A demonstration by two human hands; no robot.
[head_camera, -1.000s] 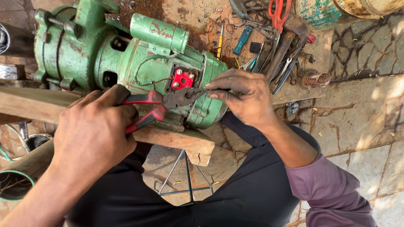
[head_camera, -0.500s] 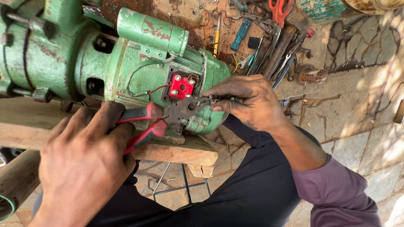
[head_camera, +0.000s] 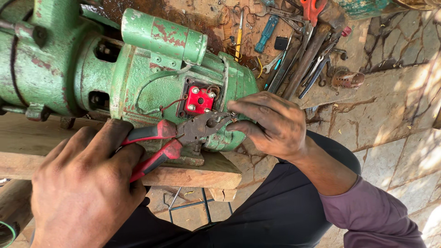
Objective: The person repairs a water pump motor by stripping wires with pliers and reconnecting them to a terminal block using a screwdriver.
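The left hand (head_camera: 87,183) is clenched round the red handles of a pair of pliers (head_camera: 183,138), whose dark steel nose reaches toward the red terminal block (head_camera: 198,100) on the green motor (head_camera: 151,73). The plier tips sit just below and to the right of that block, where the right hand (head_camera: 271,124) pinches something small between thumb and fingertips, seemingly a thin wire end or a small fastener (too small to tell which). So both hands are closed: the left grasping the pliers, the right nipping the small part at the plier nose.

The pliers look stiff and fairly heavy for their size, and the rubbery handle sleeves give a sure hold; the handles are the place to grip, well back from the pivot, as the left hand does. The thin reddish wire (head_camera: 165,106) running left of the terminal block looks soft and easily kinked or snapped, best held close to its end. The motor itself appears heavy cast metal with chipped paint, resting on a wooden plank (head_camera: 202,172) just below the block, and likely will not shift under light pulling.

Up and to the right of the terminal block lie scattered tools (head_camera: 298,55) on the stone ground: spanners, a blue-handled screwdriver (head_camera: 266,27), and red-handled scissors (head_camera: 312,7).
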